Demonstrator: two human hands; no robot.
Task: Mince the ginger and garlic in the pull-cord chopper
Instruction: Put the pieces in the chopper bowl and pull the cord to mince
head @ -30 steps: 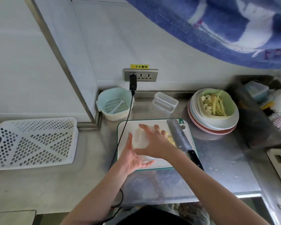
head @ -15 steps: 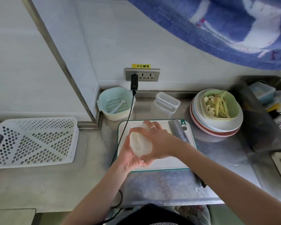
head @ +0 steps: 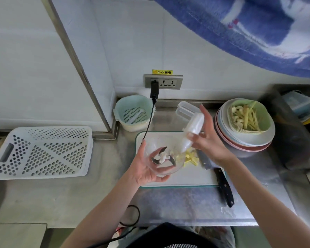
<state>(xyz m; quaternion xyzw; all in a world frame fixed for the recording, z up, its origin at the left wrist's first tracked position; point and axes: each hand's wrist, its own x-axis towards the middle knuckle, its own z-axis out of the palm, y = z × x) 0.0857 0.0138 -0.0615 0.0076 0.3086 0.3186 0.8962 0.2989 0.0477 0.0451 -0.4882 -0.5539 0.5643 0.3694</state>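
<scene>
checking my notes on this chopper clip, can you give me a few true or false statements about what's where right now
1. The left hand holds the clear chopper bowl with the blade inside. True.
2. The chopper lid is still on the bowl. False: the right hand holds it lifted off.
3. The knife lies on the right side of the cutting board. True.
4. The green dish on the stacked plates is empty. False: it holds garlic cloves and ginger strips.
5. Yellow chopped pieces lie on the board. True.

Left hand [head: 145, 169] cupped, grip curled; right hand [head: 207, 140] raised, seemingly pinching.
</scene>
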